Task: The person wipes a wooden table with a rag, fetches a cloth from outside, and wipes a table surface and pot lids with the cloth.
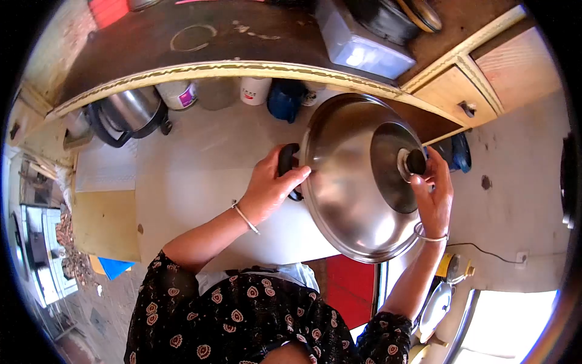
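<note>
A large stainless-steel pan, seen mostly as its domed lid (345,176), is tilted in front of me, above the right part of the white counter (188,176). The lid has a dark see-through centre (388,182) and a black knob (416,162). My left hand (267,189) grips the black side handle (288,159), thumb pressed against the steel rim. At the right, my right hand (435,197) has its fingers closed around the knob, with the thumb below it. Whatever is inside the pan is hidden by the lid.
Along the back of the counter stand a steel kettle (136,112), a white cup (254,90) and a blue container (286,100). A brown shelf (139,48) runs above them, bearing a clear plastic box (364,51). A small drawer (456,94) is at the upper right.
</note>
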`<state>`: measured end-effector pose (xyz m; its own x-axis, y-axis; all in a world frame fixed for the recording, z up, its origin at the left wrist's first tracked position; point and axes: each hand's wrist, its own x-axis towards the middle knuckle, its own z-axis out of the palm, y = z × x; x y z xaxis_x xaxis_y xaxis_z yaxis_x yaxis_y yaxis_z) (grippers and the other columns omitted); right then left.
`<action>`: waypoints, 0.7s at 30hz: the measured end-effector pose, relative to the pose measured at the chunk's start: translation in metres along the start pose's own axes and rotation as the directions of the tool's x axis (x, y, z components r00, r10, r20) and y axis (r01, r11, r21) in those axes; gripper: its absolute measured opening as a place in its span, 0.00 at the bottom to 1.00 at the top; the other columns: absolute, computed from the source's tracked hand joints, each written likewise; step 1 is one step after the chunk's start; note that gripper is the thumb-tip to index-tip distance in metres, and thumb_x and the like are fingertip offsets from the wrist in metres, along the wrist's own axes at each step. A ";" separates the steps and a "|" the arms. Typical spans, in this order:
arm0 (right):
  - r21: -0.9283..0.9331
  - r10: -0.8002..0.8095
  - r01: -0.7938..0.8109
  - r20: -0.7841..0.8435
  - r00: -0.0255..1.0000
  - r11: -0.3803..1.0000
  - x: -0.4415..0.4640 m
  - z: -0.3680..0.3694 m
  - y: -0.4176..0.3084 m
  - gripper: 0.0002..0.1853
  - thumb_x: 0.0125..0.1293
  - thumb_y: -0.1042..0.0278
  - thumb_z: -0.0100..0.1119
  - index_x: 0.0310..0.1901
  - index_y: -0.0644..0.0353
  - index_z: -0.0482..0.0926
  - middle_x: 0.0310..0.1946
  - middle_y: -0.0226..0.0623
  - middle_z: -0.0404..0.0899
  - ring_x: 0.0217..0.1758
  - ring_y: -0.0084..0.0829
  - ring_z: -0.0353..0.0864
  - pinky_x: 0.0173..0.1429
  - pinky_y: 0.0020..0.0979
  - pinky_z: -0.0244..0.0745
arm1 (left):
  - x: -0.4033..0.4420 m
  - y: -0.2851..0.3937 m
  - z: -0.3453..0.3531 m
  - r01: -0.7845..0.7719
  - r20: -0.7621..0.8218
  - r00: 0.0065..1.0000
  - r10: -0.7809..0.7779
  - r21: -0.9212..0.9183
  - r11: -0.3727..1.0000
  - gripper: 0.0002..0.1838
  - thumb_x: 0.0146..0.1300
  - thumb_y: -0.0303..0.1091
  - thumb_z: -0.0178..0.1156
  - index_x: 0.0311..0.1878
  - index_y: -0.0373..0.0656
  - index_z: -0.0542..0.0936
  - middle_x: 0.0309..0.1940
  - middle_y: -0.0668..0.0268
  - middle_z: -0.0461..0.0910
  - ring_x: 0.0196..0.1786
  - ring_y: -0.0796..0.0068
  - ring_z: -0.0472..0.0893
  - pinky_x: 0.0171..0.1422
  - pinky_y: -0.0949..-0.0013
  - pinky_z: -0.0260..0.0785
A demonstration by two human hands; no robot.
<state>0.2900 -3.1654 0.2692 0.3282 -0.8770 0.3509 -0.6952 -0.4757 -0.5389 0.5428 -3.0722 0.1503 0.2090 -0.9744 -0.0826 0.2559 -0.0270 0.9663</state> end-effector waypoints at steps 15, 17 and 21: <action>0.788 0.702 -0.405 -0.048 0.711 0.464 -0.096 0.022 0.112 0.23 0.66 0.47 0.50 0.43 0.63 0.74 0.33 0.31 0.76 0.34 0.21 0.74 0.37 0.24 0.71 | 0.034 0.007 0.006 -0.029 -0.008 1.000 0.028 -0.178 0.984 0.15 0.55 0.31 0.61 0.45 0.38 0.72 0.31 0.72 0.74 0.31 0.84 0.72 0.36 0.78 0.67; 0.743 0.693 -0.463 -0.001 0.721 0.483 -0.085 0.023 0.126 0.21 0.66 0.48 0.50 0.38 0.62 0.74 0.29 0.27 0.73 0.32 0.18 0.70 0.35 0.22 0.65 | 0.050 0.003 0.006 -0.047 0.003 0.999 0.049 -0.202 0.978 0.14 0.54 0.30 0.62 0.44 0.39 0.73 0.31 0.72 0.75 0.33 0.84 0.73 0.38 0.77 0.67; 0.738 0.646 -0.412 -0.043 0.762 0.535 -0.051 0.037 0.139 0.18 0.67 0.49 0.50 0.33 0.59 0.73 0.24 0.23 0.67 0.29 0.15 0.64 0.32 0.21 0.61 | 0.078 -0.002 0.008 -0.118 -0.027 0.993 0.115 -0.223 0.968 0.17 0.53 0.29 0.63 0.46 0.39 0.73 0.34 0.72 0.76 0.35 0.82 0.74 0.42 0.76 0.67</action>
<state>0.2001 -3.1896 0.1484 -0.2262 -0.9729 -0.0480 -0.0352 0.0574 -0.9977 0.5508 -3.1500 0.1439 0.2620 -0.9648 0.0225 0.4332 0.1385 0.8906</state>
